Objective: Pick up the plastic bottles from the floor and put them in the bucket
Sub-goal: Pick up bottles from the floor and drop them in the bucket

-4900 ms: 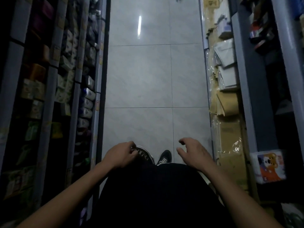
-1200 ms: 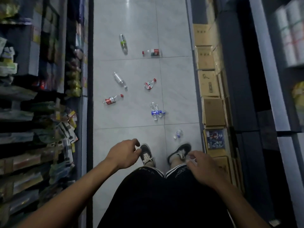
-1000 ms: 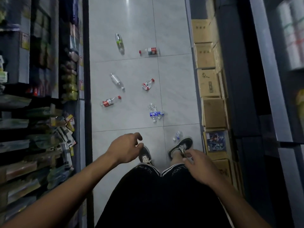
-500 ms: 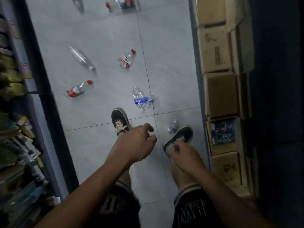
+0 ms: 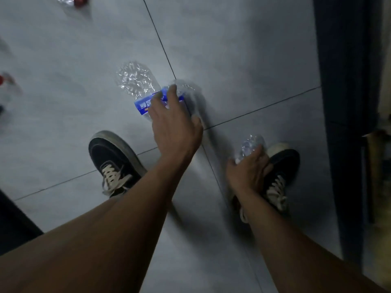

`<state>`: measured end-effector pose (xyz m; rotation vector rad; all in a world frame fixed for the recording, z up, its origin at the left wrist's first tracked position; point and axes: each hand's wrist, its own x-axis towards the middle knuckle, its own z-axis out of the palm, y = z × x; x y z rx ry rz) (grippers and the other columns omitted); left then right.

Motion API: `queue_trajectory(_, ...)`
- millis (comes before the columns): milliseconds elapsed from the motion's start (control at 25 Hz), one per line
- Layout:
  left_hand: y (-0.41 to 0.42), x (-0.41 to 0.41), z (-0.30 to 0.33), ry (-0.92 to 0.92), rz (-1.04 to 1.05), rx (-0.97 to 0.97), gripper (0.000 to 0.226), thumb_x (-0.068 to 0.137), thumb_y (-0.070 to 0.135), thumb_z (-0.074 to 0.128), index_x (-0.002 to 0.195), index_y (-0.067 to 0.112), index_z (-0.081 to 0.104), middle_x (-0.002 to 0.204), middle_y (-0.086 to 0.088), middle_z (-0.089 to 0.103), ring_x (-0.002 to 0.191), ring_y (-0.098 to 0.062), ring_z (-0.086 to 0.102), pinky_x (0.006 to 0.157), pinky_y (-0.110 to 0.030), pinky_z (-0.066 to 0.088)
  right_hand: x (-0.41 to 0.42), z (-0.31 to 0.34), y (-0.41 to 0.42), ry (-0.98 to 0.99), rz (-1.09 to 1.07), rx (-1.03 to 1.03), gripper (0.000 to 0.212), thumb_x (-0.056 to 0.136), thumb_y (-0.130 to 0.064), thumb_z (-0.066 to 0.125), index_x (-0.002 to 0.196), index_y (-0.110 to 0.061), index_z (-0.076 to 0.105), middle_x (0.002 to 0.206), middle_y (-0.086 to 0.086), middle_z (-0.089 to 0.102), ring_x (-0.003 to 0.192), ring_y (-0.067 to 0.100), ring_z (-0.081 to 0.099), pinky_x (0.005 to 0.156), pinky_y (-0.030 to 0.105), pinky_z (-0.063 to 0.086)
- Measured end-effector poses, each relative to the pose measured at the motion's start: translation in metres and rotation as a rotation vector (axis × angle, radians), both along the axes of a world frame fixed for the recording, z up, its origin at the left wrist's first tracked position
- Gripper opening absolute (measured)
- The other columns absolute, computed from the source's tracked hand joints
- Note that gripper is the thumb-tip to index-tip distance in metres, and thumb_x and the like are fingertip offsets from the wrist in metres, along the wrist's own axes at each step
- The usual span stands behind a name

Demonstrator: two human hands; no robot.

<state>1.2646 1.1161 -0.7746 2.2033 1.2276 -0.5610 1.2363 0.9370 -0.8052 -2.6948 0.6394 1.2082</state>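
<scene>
Both hands are down at the floor [image 5: 74, 60] at once. Your left hand [image 5: 173, 125] lies over the crushed bottle with the blue label [image 5: 137, 85], fingers spread across its middle, the grip wide and not yet closed round it. Your right hand [image 5: 247, 172] has its fingers wrapped on the small clear bottle [image 5: 250, 144], right beside the toe of your right shoe [image 5: 281, 163]; that grip looks closed on it, though the blur keeps me from swearing to it.

Curl the left fingers under the label band, where the plastic looks stiffest; crumpled walls will likely give and slide if you pinch the thin end. Get the thumb underneath before you lift. On the right, bring the small one straight up, clear of the shoe.

More bottles with red caps [image 5: 78, 1] lie further up the floor, smeared at the edge. No bucket in sight, so you'll have to look for it once you're up.
</scene>
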Motion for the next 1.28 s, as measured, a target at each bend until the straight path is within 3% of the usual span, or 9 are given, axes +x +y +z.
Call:
queue_trajectory(120,0.012,0.006,-0.06,0.005,-0.09,0.1,0.079,0.088,0.031,0.073,0.155,0.026,0.031,0.158,-0.018,0.028,0.142,-0.036,0.034,0.102,-0.049,0.048,0.0,-0.055,-0.003,-0.053,-0.026,-0.025,0.091,0.083,-0.029,0.071,0.156,-0.022,0.017,0.155,0.022,0.027,0.135,0.044,0.032,0.113,0.051,0.032)
queue_trajectory(240,0.021,0.012,-0.093,-0.012,-0.166,0.135,0.059,0.087,0.021,0.072,0.141,0.023,0.047,0.138,-0.014,0.048,0.123,-0.033,0.047,0.083,-0.048,0.052,-0.002,-0.078,-0.003,-0.224,-0.021,-0.043,0.067,0.083,-0.016,0.061,0.144,-0.022,0.034,0.142,0.021,0.044,0.125,0.043,0.043,0.104,0.051,0.04)
queue_trajectory(360,0.02,0.014,-0.085,-0.054,-0.175,0.104,0.043,0.086,0.032,0.069,0.125,0.022,0.054,0.113,-0.01,0.057,0.102,-0.029,0.055,0.068,-0.038,0.045,-0.003,-0.062,-0.005,-0.215,0.021,0.04,0.064,0.086,-0.021,0.064,0.144,-0.02,0.038,0.139,0.018,0.048,0.125,0.04,0.047,0.101,0.049,0.044)
queue_trajectory(480,0.014,0.008,-0.038,-0.055,-0.189,0.101,0.038,0.08,0.041,0.062,0.112,0.023,0.057,0.095,-0.006,0.063,0.083,-0.027,0.058,0.064,-0.034,0.038,0.005,-0.015,0.0,-0.155,-0.029,0.059,0.073,0.081,-0.03,0.07,0.146,-0.02,0.037,0.136,0.016,0.048,0.119,0.042,0.054,0.093,0.05,0.051)
queue_trajectory(600,0.012,-0.005,0.039,-0.023,-0.191,0.013,0.041,0.074,0.038,0.062,0.112,0.023,0.058,0.098,-0.008,0.062,0.084,-0.033,0.059,0.068,-0.036,0.042,0.018,0.065,0.013,-0.106,-0.01,0.123,0.075,0.075,-0.03,0.071,0.143,-0.022,0.04,0.131,0.014,0.052,0.112,0.041,0.057,0.09,0.047,0.053)
queue_trajectory(760,0.019,-0.017,0.185,0.014,-0.24,-0.134,0.051,0.079,0.039,0.065,0.128,0.028,0.059,0.11,-0.012,0.062,0.091,-0.038,0.064,0.076,-0.038,0.051,0.038,0.211,0.029,-0.085,0.101,0.193,0.067,0.072,-0.038,0.069,0.134,-0.027,0.049,0.123,0.009,0.059,0.109,0.036,0.058,0.082,0.039,0.05)
queue_trajectory(920,0.041,-0.013,0.358,0.019,-0.454,-0.13,0.047,0.079,0.04,0.064,0.122,0.022,0.063,0.102,-0.01,0.063,0.082,-0.033,0.064,0.065,-0.033,0.043,0.061,0.381,0.047,-0.126,0.226,0.265,0.059,0.074,-0.041,0.071,0.129,-0.026,0.055,0.115,0.01,0.065,0.103,0.035,0.062,0.08,0.041,0.054)
queue_trajectory(1080,0.06,-0.002,0.518,0.024,-0.584,-0.107,0.04,0.078,0.037,0.064,0.115,0.021,0.064,0.098,-0.01,0.063,0.082,-0.037,0.064,0.068,-0.037,0.052,0.078,0.53,0.051,-0.128,0.326,0.354,0.06,0.072,-0.042,0.071,0.129,-0.029,0.059,0.112,0.01,0.067,0.101,0.035,0.063,0.077,0.035,0.048)
queue_trajectory(1280,0.092,-0.004,0.643,-0.064,-0.787,-0.052,0.041,0.078,0.038,0.064,0.115,0.021,0.061,0.098,-0.011,0.062,0.085,-0.043,0.064,0.063,-0.034,0.039,0.076,0.651,0.052,-0.163,0.393,0.402,0.063,0.065,-0.052,0.064,0.124,-0.03,0.061,0.099,0.004,0.072,0.085,0.029,0.064,0.066,0.028,0.041)
